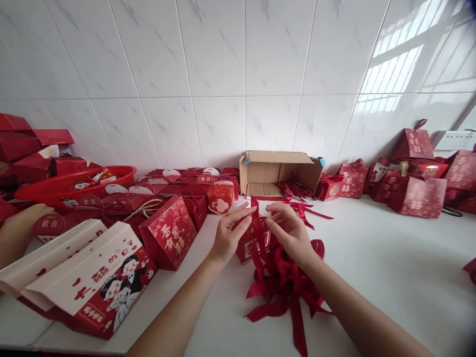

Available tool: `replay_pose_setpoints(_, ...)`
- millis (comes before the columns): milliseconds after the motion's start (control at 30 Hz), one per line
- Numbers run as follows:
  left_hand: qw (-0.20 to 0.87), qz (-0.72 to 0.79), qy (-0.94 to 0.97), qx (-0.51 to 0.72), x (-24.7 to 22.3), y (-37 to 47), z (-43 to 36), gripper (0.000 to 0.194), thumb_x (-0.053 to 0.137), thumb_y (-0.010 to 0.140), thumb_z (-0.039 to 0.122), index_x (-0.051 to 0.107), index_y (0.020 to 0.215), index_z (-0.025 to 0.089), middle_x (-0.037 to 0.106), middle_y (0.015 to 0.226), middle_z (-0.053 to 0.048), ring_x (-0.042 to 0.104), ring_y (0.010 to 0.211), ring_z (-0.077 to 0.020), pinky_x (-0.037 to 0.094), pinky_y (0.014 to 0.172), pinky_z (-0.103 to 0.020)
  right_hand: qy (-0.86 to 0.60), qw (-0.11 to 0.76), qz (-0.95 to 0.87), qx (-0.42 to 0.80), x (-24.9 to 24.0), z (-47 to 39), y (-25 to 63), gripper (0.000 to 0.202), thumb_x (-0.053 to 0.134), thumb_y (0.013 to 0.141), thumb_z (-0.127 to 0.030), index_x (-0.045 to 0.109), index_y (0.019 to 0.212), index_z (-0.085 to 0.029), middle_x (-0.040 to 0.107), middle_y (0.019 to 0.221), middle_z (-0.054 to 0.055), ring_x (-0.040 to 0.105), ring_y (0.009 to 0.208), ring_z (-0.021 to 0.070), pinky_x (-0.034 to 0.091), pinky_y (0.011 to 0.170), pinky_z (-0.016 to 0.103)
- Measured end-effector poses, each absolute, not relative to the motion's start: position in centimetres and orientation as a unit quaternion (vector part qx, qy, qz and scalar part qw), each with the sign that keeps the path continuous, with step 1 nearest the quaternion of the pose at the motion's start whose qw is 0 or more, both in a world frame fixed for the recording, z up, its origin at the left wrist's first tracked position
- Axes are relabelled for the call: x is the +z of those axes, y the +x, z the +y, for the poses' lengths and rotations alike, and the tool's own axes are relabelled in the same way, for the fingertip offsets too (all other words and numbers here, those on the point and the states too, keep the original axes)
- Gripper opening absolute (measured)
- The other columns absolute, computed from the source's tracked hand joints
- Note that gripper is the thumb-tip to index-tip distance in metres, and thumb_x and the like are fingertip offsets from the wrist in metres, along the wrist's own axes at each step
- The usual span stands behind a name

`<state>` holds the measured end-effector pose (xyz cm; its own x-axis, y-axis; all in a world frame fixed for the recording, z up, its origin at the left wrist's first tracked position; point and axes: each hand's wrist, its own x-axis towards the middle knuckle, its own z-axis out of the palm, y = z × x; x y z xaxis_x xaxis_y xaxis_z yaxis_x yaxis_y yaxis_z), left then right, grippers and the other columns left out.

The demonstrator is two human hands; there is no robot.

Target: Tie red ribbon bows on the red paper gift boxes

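Note:
In the middle of the table stands a small red gift box (244, 248), partly hidden behind my hands and a ribbon. My left hand (231, 232) is at the box's top left, its thumb and fingertips closed on a dark red ribbon (254, 206) whose end sticks up. From the other side my right hand (289, 229) pinches the same ribbon near the box top; its exact fingertip contact is hard to see. Close in front of the box, partly under my right forearm, lies a tangled pile of red ribbons (284, 285).
An open cardboard carton (260, 190) with ribbons inside lies against the tiled wall. Rows of red gift boxes (169, 233) and cream-topped boxes (107, 277) fill the left, beside a red basin (124, 173). Another person's hand (28, 220) reaches in there. Ribbon-tied boxes (418, 196) stand right.

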<state>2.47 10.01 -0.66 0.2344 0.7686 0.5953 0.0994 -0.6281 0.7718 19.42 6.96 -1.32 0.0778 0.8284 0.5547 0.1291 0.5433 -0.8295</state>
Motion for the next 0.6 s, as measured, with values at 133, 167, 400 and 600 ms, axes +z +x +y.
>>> replay_pose_setpoints(133, 0.209, 0.331, 0.751, 0.531, 3.9, 2.8, 10.6, 0.026, 0.058, 0.083, 0.031, 0.071, 0.104, 0.025, 0.064, 0.121, -0.008, 0.049, 0.123, -0.0281, 0.030, 0.108, -0.049, -0.382, 0.581, -0.598, 0.398, 2.6, 8.6, 19.2, 0.039, 0.068, 0.076, -0.039, 0.057, 0.108, -0.020, 0.063, 0.105, 0.008, 0.060, 0.089, 0.0173, 0.049, 0.075, 0.030)
replay_pose_setpoints(167, 0.179, 0.335, 0.759, 0.529, 5.4, 3.0, 10.5, 0.025, 0.058, 0.082, 0.031, 0.071, 0.103, 0.025, 0.066, 0.117, -0.008, 0.050, 0.122, -0.0286, 0.032, 0.106, -0.049, -0.357, 0.555, -0.607, 0.442, 3.9, 8.9, 19.2, 0.033, 0.067, 0.076, -0.038, 0.060, 0.102, -0.018, 0.065, 0.099, 0.007, 0.060, 0.089, 0.0165, 0.049, 0.078, 0.030)
replay_pose_setpoints(400, 0.063, 0.338, 0.768, 0.540, 12.7, 3.1, 7.3, 0.028, 0.059, 0.081, 0.031, 0.069, 0.106, 0.025, 0.070, 0.098, 0.001, 0.052, 0.119, -0.0303, 0.045, 0.094, -0.044, -0.278, 0.619, -0.632, 0.374, 10.0, 7.7, 19.5, 0.011, 0.066, 0.079, -0.029, 0.066, 0.079, -0.018, 0.065, 0.078, 0.000, 0.062, 0.076, 0.0121, 0.050, 0.071, 0.026)
replay_pose_setpoints(600, 0.083, 0.449, 0.798, 0.394, 11.3, 0.0, 9.5, 0.037, 0.066, 0.073, 0.043, 0.067, 0.105, 0.024, 0.070, 0.098, -0.003, 0.065, 0.092, -0.0235, 0.052, 0.076, -0.029, -0.256, 0.728, -0.588, 0.241, 11.2, 3.1, 19.3, 0.012, 0.060, 0.084, -0.020, 0.067, 0.075, -0.023, 0.064, 0.071, -0.002, 0.065, 0.072, 0.0130, 0.054, 0.065, 0.027)
